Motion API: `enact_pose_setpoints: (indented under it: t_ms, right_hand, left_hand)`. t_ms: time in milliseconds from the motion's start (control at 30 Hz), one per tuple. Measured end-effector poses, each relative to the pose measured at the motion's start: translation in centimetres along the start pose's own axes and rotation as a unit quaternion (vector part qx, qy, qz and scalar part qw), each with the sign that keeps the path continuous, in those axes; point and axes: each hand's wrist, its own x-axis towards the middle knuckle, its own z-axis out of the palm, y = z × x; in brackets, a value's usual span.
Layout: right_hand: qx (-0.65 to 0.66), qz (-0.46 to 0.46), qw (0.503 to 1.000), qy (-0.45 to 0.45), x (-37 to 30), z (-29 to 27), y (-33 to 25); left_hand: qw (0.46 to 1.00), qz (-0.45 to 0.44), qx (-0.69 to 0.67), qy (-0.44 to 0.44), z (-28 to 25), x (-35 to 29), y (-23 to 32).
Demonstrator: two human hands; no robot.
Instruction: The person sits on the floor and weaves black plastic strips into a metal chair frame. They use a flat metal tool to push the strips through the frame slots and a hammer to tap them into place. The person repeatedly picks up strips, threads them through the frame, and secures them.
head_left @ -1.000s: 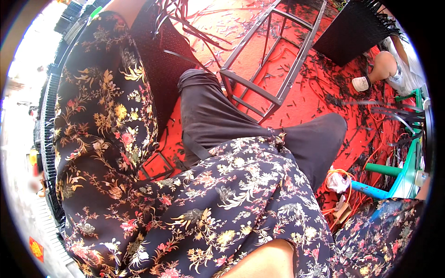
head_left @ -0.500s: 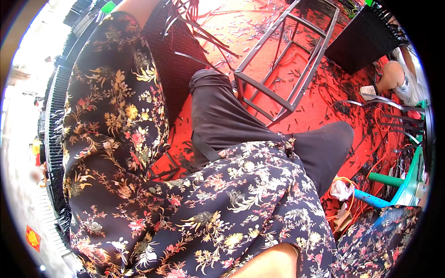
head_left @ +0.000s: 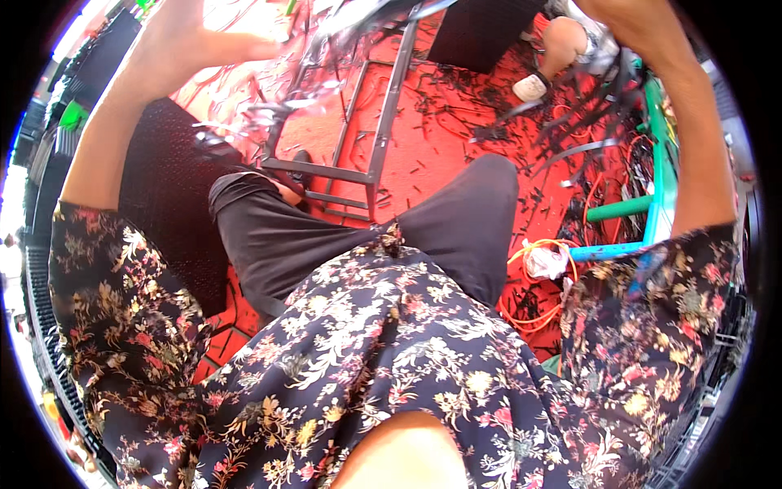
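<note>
High on the left, my left hand point(head_left: 186, 50) is raised with its thumb stretched out to the right; its fingertips run past the top edge. Blurred black and shiny plastic strips point(head_left: 346, 37) hang just to its right, apart from the thumb. My right hand point(head_left: 639, 28) is up at the top right, partly cut off by the edge. A bundle of loose black strips point(head_left: 582, 122) fans out below it, blurred, and seems to be gripped in it. A dark metal frame point(head_left: 338, 173) stands between my knees, beyond my lap.
A dark woven panel point(head_left: 167, 196) leans at my left. Another dark panel point(head_left: 481, 37) and a person's leg point(head_left: 562, 45) are ahead. At right are a green frame point(head_left: 658, 179), a blue tube point(head_left: 607, 251) and orange cord point(head_left: 521, 322). Strip scraps litter the red floor point(head_left: 432, 138).
Both forearms have come into view and my hands are raised at the top. The view has swung right, so the metal frame lies further left. The strips are now swaying.
</note>
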Motion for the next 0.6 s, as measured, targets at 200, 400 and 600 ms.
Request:
enact_pose_setpoints:
  t_ms: [200,400,600]
  right_hand:
    - [0.068,0.040,0.993,-0.084,0.7,-0.4,-2.0]
    - [0.173,0.078,0.974,-0.123,-1.0,1.2,-2.1]
    - [0.125,0.129,0.975,-0.134,-5.1,1.7,-2.2]
  left_hand:
    - [0.992,-0.009,-0.125,0.000,8.2,5.9,7.0]
    - [0.971,-0.048,-0.234,-0.003,10.2,4.7,5.6]
    - [0.979,-0.047,-0.196,-0.038,11.6,5.8,3.2]
